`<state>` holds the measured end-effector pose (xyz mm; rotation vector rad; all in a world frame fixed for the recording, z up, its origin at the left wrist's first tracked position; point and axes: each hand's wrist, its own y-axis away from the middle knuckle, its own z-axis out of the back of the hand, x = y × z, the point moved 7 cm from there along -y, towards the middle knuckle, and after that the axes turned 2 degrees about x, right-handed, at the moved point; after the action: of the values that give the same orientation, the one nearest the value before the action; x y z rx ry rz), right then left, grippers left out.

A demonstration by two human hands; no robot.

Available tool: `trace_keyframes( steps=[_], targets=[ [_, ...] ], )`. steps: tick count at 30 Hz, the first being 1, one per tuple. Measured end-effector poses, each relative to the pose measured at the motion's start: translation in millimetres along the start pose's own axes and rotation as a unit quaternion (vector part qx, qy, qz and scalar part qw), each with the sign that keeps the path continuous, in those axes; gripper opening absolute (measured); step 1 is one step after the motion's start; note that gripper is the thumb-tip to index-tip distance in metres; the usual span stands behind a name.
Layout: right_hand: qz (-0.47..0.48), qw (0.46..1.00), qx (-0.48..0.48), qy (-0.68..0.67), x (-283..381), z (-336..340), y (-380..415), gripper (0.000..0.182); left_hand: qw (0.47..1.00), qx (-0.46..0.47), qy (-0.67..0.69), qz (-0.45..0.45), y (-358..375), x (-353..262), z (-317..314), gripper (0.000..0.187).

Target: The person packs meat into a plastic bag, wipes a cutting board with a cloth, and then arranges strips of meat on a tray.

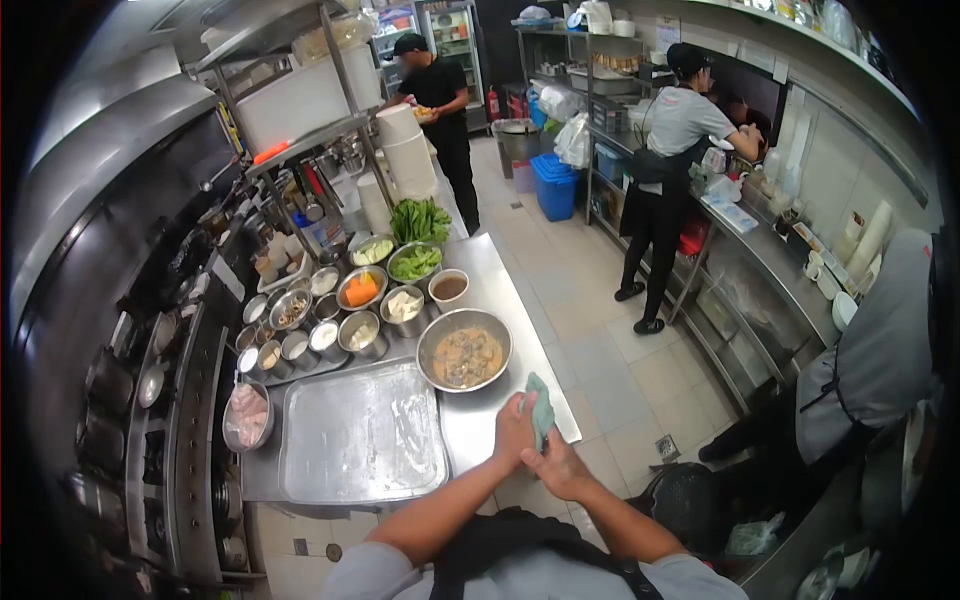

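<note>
In the head view I hold a green cloth (541,408) over the right edge of the steel table. My left hand (514,428) is closed on its left side, and my right hand (558,470) grips its lower end from the right. Just beyond my hands stands a metal bowl (427,352) with chunky pieces in an orange-brown sauce. Left of my forearms lies a wet metal tray (365,435). At its far left is a smaller bowl of raw, pale pink meat (247,415).
Several metal containers (323,338) of ingredients, leafy greens (418,222) and a tub of brown liquid (449,288) stand farther back. A stove (165,380) lines the left. One person (437,95) is at the back, another (680,150) at the right counter, a third (850,350) close on my right.
</note>
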<state>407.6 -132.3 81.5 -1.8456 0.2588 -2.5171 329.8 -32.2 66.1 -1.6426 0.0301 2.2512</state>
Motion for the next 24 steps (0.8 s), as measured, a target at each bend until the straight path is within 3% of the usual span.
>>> trace_keyframes(
  steps=[1,2,3,4,5,6,9,10,11,12,14,15,16,17,19,21,23,24],
  targets=[
    [-0.1,0.983,0.094,-0.125,10.5,-3.1,6.9,0.082,1.0,0.002,0.002,0.008,-2.8,9.6,1.5,0.04],
    [-0.052,0.998,0.02,0.012,33.2,15.8,10.0,0.044,0.999,0.006,0.025,0.043,-6.6,25.1,4.8,0.04],
    [-0.057,0.998,0.022,0.012,29.9,22.1,9.5,0.044,0.996,0.009,0.048,0.075,-9.6,36.0,9.6,0.039],
    [-0.098,0.99,0.081,-0.068,19.0,23.0,11.2,0.031,0.983,0.04,0.115,0.141,-5.9,39.3,9.8,0.037],
    [-0.139,0.97,0.135,-0.148,11.3,19.4,12.1,0.025,0.982,0.043,0.118,0.144,-3.1,41.3,9.9,0.037],
    [-0.138,0.93,0.174,-0.292,11.3,11.0,9.0,0.029,0.975,0.07,0.133,0.166,3.4,46.8,5.2,0.031],
    [-0.205,0.925,0.129,-0.292,-34.9,-8.1,-9.5,0.037,0.954,0.202,0.143,0.167,25.0,55.7,-11.9,0.02],
    [-0.206,0.929,0.099,-0.29,-48.4,-6.6,-11.5,0.037,0.906,0.236,0.263,0.231,35.2,48.1,-9.0,0.019],
    [-0.208,0.958,0.045,-0.193,-62.1,-0.8,-16.4,0.036,0.841,0.262,0.373,0.292,39.8,42.6,-8.6,0.022],
    [-0.211,0.973,-0.005,-0.097,-67.7,3.3,-17.6,0.04,0.838,0.281,0.37,0.288,38.2,42.9,-5.2,0.022],
    [-0.161,0.975,-0.025,-0.148,-60.7,-14.1,-8.9,0.045,0.892,0.222,0.304,0.251,35.1,51.8,20.8,0.029],
    [-0.106,0.975,-0.027,-0.192,-50.0,-20.7,-9.6,0.057,0.889,0.23,0.304,0.252,33.5,51.2,25.0,0.029],
    [-0.111,0.975,-0.031,-0.191,-47.5,-26.3,-9.9,0.057,0.89,0.236,0.313,0.231,29.9,48.1,30.3,0.031],
    [-0.072,0.988,-0.069,-0.118,-40.3,-22.4,-14.5,0.059,0.891,0.239,0.325,0.208,23.4,45.6,34.4,0.033],
    [-0.011,0.992,-0.125,0.018,-21.4,-35.9,-13.0,0.068,0.832,0.327,0.419,0.159,21.8,38.5,37.0,0.04],
    [-0.054,0.978,-0.131,-0.154,-20.9,-33.3,-16.6,0.056,0.819,0.368,0.4,0.182,21.8,27.8,59.1,0.047],
    [-0.085,0.971,-0.151,-0.163,-1.8,-27.7,-18.8,0.047,0.841,0.41,0.334,0.112,12.2,12.8,93.7,0.046],
    [-0.085,0.968,-0.186,-0.144,14.4,-24.3,-20.0,0.046,0.863,0.381,0.316,0.1,6.5,10.0,113.9,0.044]
  ],
)
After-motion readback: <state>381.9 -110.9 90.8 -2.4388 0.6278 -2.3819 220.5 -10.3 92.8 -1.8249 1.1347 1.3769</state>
